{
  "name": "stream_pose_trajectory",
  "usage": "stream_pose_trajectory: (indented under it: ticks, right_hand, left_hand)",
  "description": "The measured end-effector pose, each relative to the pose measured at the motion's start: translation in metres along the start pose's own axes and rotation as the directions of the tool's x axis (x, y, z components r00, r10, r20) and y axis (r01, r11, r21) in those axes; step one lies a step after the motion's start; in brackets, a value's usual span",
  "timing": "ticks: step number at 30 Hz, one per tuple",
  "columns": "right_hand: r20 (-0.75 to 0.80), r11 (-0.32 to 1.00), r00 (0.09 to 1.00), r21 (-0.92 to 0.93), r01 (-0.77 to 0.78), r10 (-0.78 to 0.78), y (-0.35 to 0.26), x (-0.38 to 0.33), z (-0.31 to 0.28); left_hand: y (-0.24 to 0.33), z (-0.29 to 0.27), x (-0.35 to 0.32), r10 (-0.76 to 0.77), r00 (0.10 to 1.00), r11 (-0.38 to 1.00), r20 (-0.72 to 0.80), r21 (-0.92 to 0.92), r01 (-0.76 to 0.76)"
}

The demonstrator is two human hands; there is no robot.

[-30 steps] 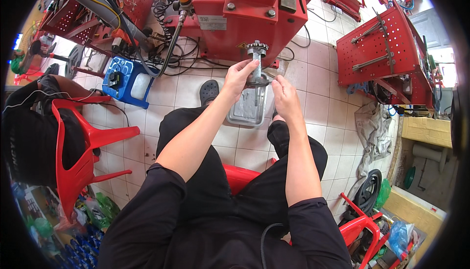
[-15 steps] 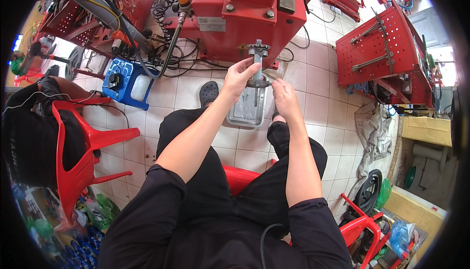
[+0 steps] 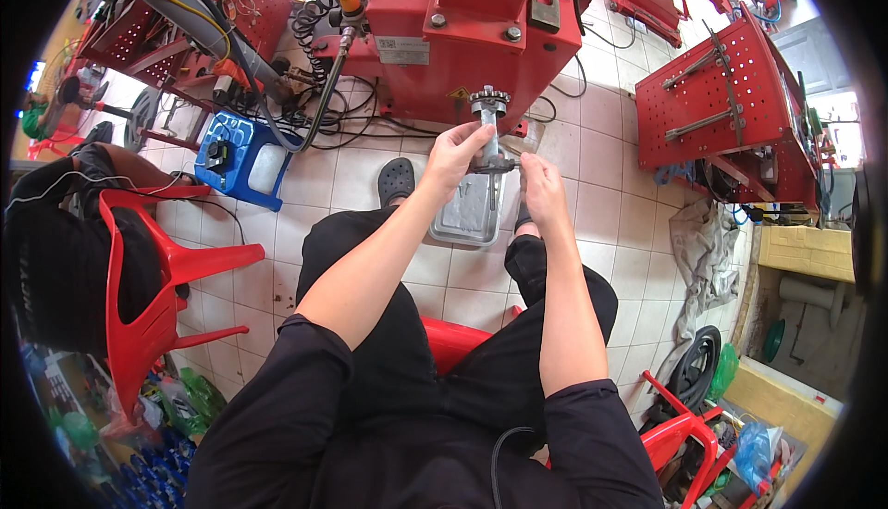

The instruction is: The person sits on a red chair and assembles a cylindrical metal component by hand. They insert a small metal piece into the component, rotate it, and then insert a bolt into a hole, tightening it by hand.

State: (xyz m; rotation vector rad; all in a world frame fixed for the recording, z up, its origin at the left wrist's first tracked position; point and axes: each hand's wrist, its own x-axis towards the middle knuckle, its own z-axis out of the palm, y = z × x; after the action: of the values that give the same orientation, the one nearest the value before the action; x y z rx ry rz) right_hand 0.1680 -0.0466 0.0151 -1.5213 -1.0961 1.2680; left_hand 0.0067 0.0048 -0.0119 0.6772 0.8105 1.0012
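Note:
My left hand (image 3: 453, 159) is closed on a grey metal shaft (image 3: 488, 130), thumb and fingers pinching its middle. A toothed gear (image 3: 489, 99) sits at the shaft's far end, and a dark round collar (image 3: 490, 166) is around it nearer to me. My right hand (image 3: 542, 185) is closed beside the collar, fingertips at its right edge; what they pinch is too small to make out. Beneath the shaft, a shallow clear tray (image 3: 462, 237) stands on the floor between my feet. A thin rod-like end of the part shows over the tray.
A big red machine (image 3: 425, 83) stands ahead, with hoses and cables on the tiles. To the left are a blue stool (image 3: 238, 153) and a red plastic chair (image 3: 153, 259), with another person's dark-clothed body beside it. A red perforated cabinet (image 3: 703, 111) stands at the right.
The shaft has tilted a little and its collar has come slightly nearer to me. My right fingers have shifted slightly at the collar's edge. My left hand keeps its hold.

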Motion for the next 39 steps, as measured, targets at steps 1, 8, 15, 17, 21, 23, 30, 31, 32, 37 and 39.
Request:
stream_pose_trajectory:
  ticks: [1,8,15,17,21,23,30,31,32,37,39]
  right_hand:
    - [-0.003,1.000,1.000,-0.018,0.016,-0.017,-0.001,0.000,0.001]
    - [0.012,0.978,1.000,0.208,-0.005,0.003,-0.006,-0.002,-0.001]
    - [0.068,0.952,0.998,0.306,-0.017,-0.004,-0.020,-0.009,0.009]
    - [0.084,0.971,0.996,0.240,0.015,-0.036,-0.019,-0.008,0.011]
    - [-0.047,0.941,0.980,0.274,0.197,-0.192,-0.019,-0.010,0.022]
    - [-0.081,0.920,0.981,0.340,0.194,-0.177,-0.024,-0.013,0.025]
    - [-0.115,0.951,0.991,0.295,0.093,-0.061,-0.016,-0.009,0.020]
    - [-0.104,0.955,0.993,0.285,0.082,-0.054,-0.017,-0.009,0.019]
    - [-0.091,0.959,0.995,0.276,0.069,-0.045,-0.018,-0.009,0.019]
    - [-0.111,0.948,0.993,0.309,0.069,-0.036,-0.021,-0.010,0.020]
    - [-0.120,0.930,0.992,0.357,0.086,-0.046,-0.018,-0.010,0.021]
  left_hand:
    - [-0.003,-0.003,0.002,0.005,1.000,0.999,-0.015,0.035,-0.004]
    - [0.009,0.011,-0.012,-0.248,0.967,0.965,-0.060,-0.109,0.241]
    - [0.002,0.002,-0.003,-0.273,0.961,0.887,-0.053,-0.400,0.230]
    - [-0.003,0.001,-0.002,-0.232,0.973,0.886,-0.017,-0.417,0.204]
    - [-0.004,0.005,-0.006,-0.180,0.983,0.885,0.035,-0.430,0.178]
    - [-0.003,0.007,-0.008,-0.188,0.979,0.885,0.080,-0.418,0.204]
    - [-0.007,0.006,-0.008,-0.182,0.974,0.889,0.137,-0.400,0.222]
    - [-0.008,0.007,-0.008,-0.178,0.973,0.892,0.148,-0.394,0.223]
    - [-0.009,0.006,-0.008,-0.174,0.972,0.895,0.156,-0.388,0.222]
    - [-0.009,0.005,-0.010,-0.177,0.971,0.895,0.163,-0.383,0.228]
    - [-0.007,0.008,-0.012,-0.172,0.969,0.897,0.178,-0.379,0.229]
